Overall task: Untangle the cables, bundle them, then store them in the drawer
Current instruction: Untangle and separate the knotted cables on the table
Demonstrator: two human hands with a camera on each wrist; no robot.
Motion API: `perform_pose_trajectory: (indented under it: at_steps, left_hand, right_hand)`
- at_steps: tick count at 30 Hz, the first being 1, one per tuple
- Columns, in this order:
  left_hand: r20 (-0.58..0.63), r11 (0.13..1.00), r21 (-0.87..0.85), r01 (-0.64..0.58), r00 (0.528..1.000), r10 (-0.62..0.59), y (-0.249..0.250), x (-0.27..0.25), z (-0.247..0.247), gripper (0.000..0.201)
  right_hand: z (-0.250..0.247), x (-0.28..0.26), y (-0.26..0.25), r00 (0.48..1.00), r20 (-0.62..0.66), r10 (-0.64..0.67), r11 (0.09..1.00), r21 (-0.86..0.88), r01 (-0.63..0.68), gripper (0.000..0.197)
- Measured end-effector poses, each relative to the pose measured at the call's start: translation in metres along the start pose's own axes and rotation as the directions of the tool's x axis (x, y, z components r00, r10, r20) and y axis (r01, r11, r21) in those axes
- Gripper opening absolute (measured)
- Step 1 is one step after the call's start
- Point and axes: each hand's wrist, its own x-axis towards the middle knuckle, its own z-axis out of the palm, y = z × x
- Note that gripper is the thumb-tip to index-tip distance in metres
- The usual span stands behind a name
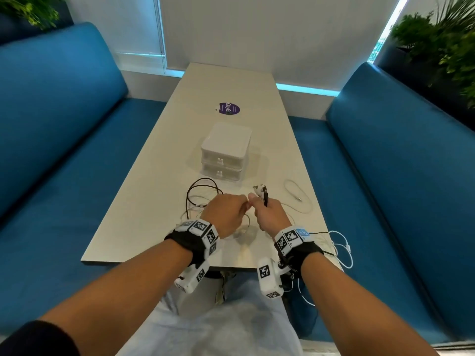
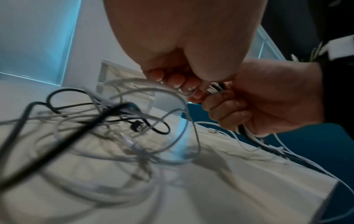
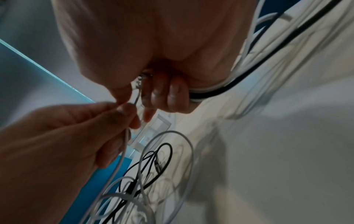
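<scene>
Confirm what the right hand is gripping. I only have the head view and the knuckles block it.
Observer: The right hand grips several cables at once, white ones and a black rubber cable, which trail out past the little finger.
Operator: And the left hand?
Observer: The left hand pinches a single thin white cable between thumb and fingers, right against the right hand.
Operator: Is the pile under the hands sorted yet?
Observer: No. The left wrist view shows the loose heap of white and black cables crossing over each other on the pale tabletop.
</scene>
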Motion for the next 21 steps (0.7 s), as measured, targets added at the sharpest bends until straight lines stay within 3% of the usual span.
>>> perform_pose_trajectory:
  at_steps: [2, 5, 10, 13, 15, 18, 21]
  left_hand:
    - [0.019, 0.998, 0.006, -0.068, 0.998, 0.067, 0.006, 0.001, 0.010, 0.027]
    - [0.057, 0.990, 0.116, -0.083, 0.995, 0.077, 0.006, 0.000, 0.017, 0.030]
    - [0.201, 0.981, 0.183, -0.068, 0.979, 0.030, -0.018, -0.009, 0.008, 0.036]
    - [0.205, 0.960, 0.257, -0.108, 0.977, 0.055, -0.026, -0.011, 0.009, 0.035]
    - [0.201, 0.949, 0.284, -0.140, 0.976, 0.084, -0.024, -0.012, 0.016, 0.035]
    - [0.170, 0.934, 0.308, -0.182, 0.976, 0.134, -0.022, -0.015, 0.025, 0.035]
    - [0.175, 0.925, 0.310, -0.220, 0.970, 0.172, -0.020, -0.015, 0.030, 0.033]
  right_hand:
    - [-0.003, 0.000, 0.002, 0.999, -0.001, -0.043, 0.998, -0.046, 0.043, 0.037]
    - [-0.008, 0.000, 0.005, 0.996, 0.017, -0.089, 0.979, -0.181, 0.090, 0.035]
    - [-0.035, 0.010, 0.012, 0.987, -0.156, 0.036, 0.958, -0.275, -0.078, 0.038]
    - [-0.038, 0.008, 0.012, 0.993, -0.119, 0.014, 0.920, -0.386, -0.060, 0.039]
    - [-0.032, 0.004, 0.007, 0.994, -0.101, -0.039, 0.933, -0.359, 0.000, 0.037]
    - [-0.018, 0.003, 0.005, 0.999, -0.002, -0.054, 0.993, -0.105, 0.053, 0.032]
    - [-0.012, 0.005, 0.001, 0.984, 0.110, -0.142, 0.979, -0.128, 0.156, 0.038]
